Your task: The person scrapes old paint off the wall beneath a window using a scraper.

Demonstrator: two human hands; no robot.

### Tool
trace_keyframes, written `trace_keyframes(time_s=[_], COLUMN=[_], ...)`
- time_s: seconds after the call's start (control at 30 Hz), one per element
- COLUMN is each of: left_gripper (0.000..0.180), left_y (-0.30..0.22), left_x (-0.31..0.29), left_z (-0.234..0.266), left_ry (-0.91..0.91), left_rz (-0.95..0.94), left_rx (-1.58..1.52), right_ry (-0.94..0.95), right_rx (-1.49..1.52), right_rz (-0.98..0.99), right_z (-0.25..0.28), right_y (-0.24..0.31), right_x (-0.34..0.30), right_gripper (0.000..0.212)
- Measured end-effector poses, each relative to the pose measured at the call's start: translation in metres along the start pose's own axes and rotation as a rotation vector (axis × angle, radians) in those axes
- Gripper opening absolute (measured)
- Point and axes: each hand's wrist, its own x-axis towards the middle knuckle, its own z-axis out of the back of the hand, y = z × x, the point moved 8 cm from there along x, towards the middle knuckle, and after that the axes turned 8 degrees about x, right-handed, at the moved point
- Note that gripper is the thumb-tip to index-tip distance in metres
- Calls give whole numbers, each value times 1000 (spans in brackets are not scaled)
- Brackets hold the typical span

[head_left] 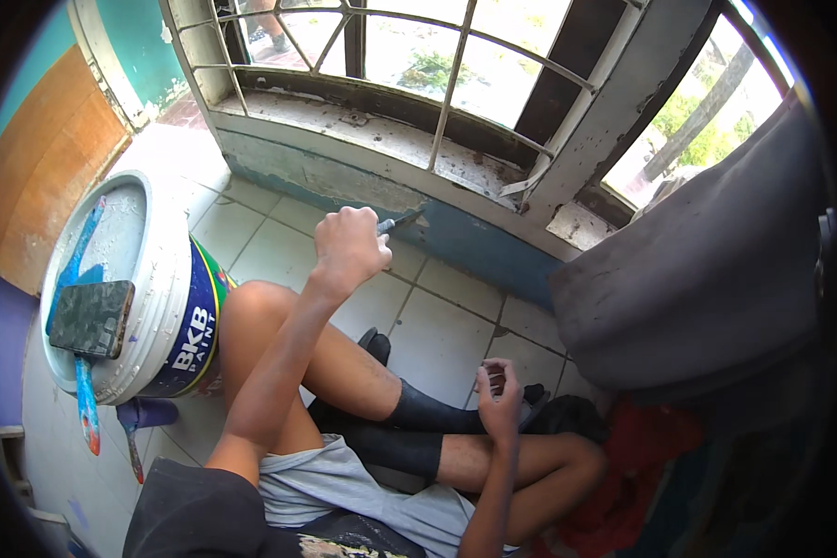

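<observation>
My left hand [352, 244] is closed around the grey-blue handle of a small scraper [399, 223]. Its thin dark blade points right and meets the low blue wall [474, 232] under the window, beside a pale patch of chipped paint. Over my bent right leg, my right hand [499, 395] hovers with its fingers loosely curled and apart; nothing shows in it. To the left stands a large paint bucket [181, 335] with a white lid. On the lid lie a dark phone [93, 318] and a blue-stained paintbrush [86, 395].
A barred window [437, 121] with a dirty ledge runs above the wall. Dark cloth [688, 260] hangs at the right, with red cloth [646, 456] below it. A purple container [153, 412] and another brush [133, 451] are beside the bucket. White tiles [442, 316] cover the floor.
</observation>
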Motion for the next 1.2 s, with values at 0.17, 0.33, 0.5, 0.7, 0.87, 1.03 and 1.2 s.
trace_keyframes(time_s=[0.17,0.33,0.5,0.7,0.87,1.03,1.2], left_gripper=[21,23,15,14,21,13,11], left_y=[30,27,26,22,14,11,-17], left_x=[6,0,-8,15,12,20,30], left_z=[-5,8,10,-21,-25,-5,-97], left_ry=[-110,-180,-284,-182,-211,-295,-86], left_rz=[-77,-144,-201,-183,-94,-67,-310], left_rx=[-208,-305,-301,-128,-45,23,184], right_ry=[53,75,60,71,66,90,153], right_rx=[-35,-61,-69,-77,-101,-86,-134], right_rz=[2,27,2,-15,46,50,37], right_z=[-13,-11,-12,-14,-12,-11,-35], right_y=[11,9,11,13,13,10,14], right_x=[7,5,0,3,3,4,9], right_gripper=[16,14,14,14,15,15,14])
